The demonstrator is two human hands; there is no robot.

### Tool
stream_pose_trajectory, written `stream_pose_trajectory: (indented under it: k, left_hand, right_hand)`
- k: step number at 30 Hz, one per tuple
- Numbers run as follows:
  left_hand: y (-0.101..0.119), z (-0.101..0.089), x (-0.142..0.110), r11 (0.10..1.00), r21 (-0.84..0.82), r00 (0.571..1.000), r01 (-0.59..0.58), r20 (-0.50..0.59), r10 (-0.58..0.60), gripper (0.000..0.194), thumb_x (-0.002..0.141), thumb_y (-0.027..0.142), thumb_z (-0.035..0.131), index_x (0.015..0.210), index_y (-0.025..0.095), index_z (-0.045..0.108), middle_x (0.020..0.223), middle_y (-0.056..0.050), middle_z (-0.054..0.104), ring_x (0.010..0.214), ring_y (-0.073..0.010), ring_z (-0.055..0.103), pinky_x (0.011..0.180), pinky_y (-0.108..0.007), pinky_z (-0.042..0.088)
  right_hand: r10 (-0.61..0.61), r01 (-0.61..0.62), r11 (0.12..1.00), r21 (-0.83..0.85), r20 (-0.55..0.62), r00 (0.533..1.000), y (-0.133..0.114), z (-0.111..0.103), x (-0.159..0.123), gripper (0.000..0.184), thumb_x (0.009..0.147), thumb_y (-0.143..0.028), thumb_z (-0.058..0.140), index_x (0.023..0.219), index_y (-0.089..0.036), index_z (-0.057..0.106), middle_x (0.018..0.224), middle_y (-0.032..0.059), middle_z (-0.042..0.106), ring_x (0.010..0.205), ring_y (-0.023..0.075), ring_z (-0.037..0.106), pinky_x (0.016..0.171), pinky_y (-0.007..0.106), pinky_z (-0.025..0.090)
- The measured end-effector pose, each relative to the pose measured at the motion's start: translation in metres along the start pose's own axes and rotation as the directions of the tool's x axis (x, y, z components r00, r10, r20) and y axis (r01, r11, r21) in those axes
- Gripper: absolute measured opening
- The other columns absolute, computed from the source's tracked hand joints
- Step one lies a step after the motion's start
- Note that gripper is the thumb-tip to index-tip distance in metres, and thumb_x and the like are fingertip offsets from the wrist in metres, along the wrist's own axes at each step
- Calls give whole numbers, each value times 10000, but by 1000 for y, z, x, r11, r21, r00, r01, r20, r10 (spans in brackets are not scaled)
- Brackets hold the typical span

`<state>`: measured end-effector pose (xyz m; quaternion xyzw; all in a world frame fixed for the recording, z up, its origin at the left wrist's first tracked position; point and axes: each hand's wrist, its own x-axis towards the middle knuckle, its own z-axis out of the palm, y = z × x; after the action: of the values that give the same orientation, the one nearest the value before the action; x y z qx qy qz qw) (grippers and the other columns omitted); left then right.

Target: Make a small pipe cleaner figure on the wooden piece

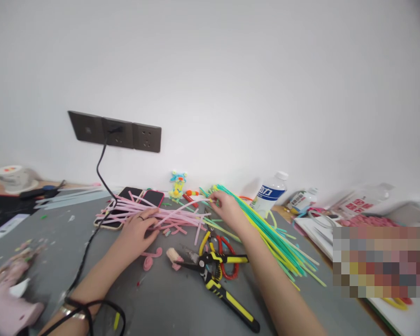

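Head view, left hand (pixel 140 228) flat, right hand (pixel 227 207) pinching

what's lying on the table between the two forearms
In the head view, black-and-yellow pliers and red-handled scissors lie between the forearms, with a small pink curl nearer the left hand.

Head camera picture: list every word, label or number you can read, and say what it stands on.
None reads for certain.
Water bottle: blue label with white characters, blurred.
Smaller bottle: label print too small.
White packet: red marks, unreadable.
Wall sockets: no text visible.
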<state>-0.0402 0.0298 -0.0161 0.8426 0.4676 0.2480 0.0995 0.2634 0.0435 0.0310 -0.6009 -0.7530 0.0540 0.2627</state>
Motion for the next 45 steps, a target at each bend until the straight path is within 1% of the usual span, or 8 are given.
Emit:
stream_pose_trajectory:
  k: [4,11,19,29,35,38,42,45]
  left_hand:
    - [-1,1,0,1000,-20,1000,19,-9,-19,184,815,233,529,847,225,710,1353,-95,612,1178,-297,597,1010,-483,433]
    - [-1,1,3,997,-76,997,22,-66,-27,212,840,295,504,862,220,702,1257,-96,670,1125,-289,635,976,-460,471]
    - [1,-2,4,998,-54,999,13,-45,-15,240,856,305,489,879,211,708,1135,-103,715,1019,-276,664,912,-449,497]
    - [-1,-2,5,994,-112,993,-4,-114,-9,226,854,297,486,868,215,696,1193,-93,693,1078,-273,653,949,-440,492]
    - [0,-5,7,984,-175,985,-28,-174,-3,224,869,283,465,953,203,656,1074,-85,731,1012,-247,674,903,-398,510]
    - [0,-5,8,983,-179,982,-43,-190,8,228,865,278,464,963,198,653,1049,-83,736,1007,-251,676,908,-401,506]
    - [-1,-3,8,984,-174,983,-42,-182,10,229,866,283,471,977,196,651,1051,-84,733,997,-253,678,902,-405,507]
    - [-3,-2,7,984,-175,984,-41,-175,10,224,869,289,467,967,203,649,1047,-83,733,996,-249,676,896,-400,508]
  right_hand:
    - [60,-58,998,33,-72,996,7,1,0,80,841,-205,532,834,-185,609,725,7,599,642,158,516,631,253,374]
    - [52,-53,994,91,19,998,6,-9,-1,136,862,-248,526,833,-183,641,700,13,645,624,169,566,624,265,396]
    - [-12,-20,977,211,151,988,5,-35,-5,298,941,-297,445,886,-196,720,1048,59,749,925,228,669,787,313,469]
    - [21,-33,966,257,49,999,9,-46,-4,358,964,-367,403,855,-169,680,787,43,702,699,173,607,696,277,458]
    - [32,-87,937,339,165,986,12,-42,-3,316,955,-367,424,994,-166,664,919,66,733,747,187,676,697,274,507]
    - [174,-221,952,210,222,959,15,-43,-4,312,971,-302,371,992,-158,646,934,68,740,697,158,686,679,244,510]
    - [367,-379,925,-32,332,869,22,-45,-8,241,893,-178,458,830,-134,687,643,50,705,480,146,610,544,237,460]
    - [437,-421,899,-122,342,832,25,-41,-10,241,840,-114,496,936,-118,717,539,29,655,435,155,573,520,253,421]
